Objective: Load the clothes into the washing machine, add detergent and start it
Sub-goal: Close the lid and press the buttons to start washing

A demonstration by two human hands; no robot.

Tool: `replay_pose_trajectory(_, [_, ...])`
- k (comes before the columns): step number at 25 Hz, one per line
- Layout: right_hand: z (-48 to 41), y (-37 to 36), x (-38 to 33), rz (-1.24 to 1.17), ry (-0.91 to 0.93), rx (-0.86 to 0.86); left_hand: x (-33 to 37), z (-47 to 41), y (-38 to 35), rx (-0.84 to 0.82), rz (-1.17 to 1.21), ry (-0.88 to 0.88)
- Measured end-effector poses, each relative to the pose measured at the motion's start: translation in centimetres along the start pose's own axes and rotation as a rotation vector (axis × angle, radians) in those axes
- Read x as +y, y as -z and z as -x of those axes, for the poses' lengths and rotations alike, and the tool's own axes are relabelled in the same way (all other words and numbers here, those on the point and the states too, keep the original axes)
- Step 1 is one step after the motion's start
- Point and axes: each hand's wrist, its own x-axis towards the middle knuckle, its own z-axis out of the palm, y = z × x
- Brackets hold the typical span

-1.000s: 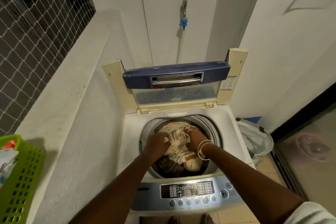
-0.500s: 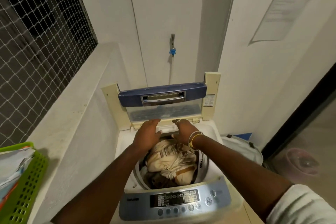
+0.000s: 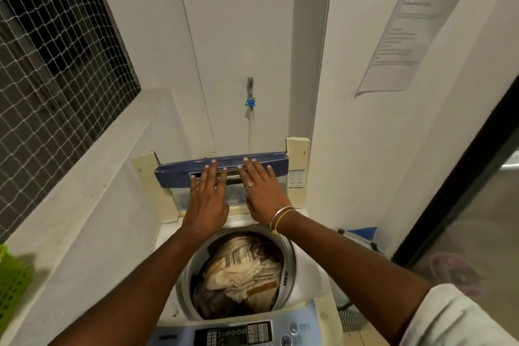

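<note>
A white top-load washing machine [image 3: 314,281] stands below me with its folded lid [image 3: 275,161] raised upright at the back. Cream and striped clothes [image 3: 241,267] fill the drum. My left hand [image 3: 206,199] and my right hand [image 3: 261,191] are both stretched forward with straight fingers, their fingertips on the lid's blue handle strip. The control panel [image 3: 241,333] with its buttons lies at the bottom edge. No detergent is in view.
A green plastic basket [image 3: 11,286] sits on the white ledge at the left, under a netted window [image 3: 50,64]. A tap with a blue fitting [image 3: 250,98] is on the wall behind. A laundry bag [image 3: 362,241] lies on the floor at the right, by a glass door [image 3: 477,233].
Both hands left the clothes in the drum and rose to the upright lid, with fingers now straightened on its blue handle. My view tilted upward.
</note>
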Motion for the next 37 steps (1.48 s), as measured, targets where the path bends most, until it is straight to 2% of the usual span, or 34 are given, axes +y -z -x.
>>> replay_pose_trajectory(5, [-1.6,-1.2,0.3,0.137,-0.102,-0.002,-0.6,-1.3,-0.5,0.002,-0.101,0.007])
replay_pose_trajectory(12, [-3.9,-2.8,-1.7,0.078,-0.048,-0.058,-2.7,-2.2,-2.2,-0.033,-0.075,-0.013])
replay_pose_trajectory(15, [-4.8,-2.0,-1.6,0.131,-0.038,0.021,-3.2,-2.4,-1.9,0.016,-0.069,-0.044])
replay_pose_trajectory(18, [-4.8,-2.6,-1.0,0.13,0.06,0.117,-4.4,-2.1,-2.7,0.024,-0.045,-0.07])
replay_pose_trajectory(23, [-5.0,-4.2,-0.9,0.101,-0.008,-0.029,-4.7,-1.9,-3.0,0.015,-0.015,-0.089])
replay_pose_trajectory(29, [-6.3,-4.4,-2.0,0.119,-0.047,-0.12,-4.9,-2.0,-4.0,-0.056,0.006,-0.091])
replay_pose_trajectory(37, [-7.4,-3.1,-2.7,0.074,-0.076,-0.146,-5.2,-4.3,-2.2,-0.032,0.129,-0.122])
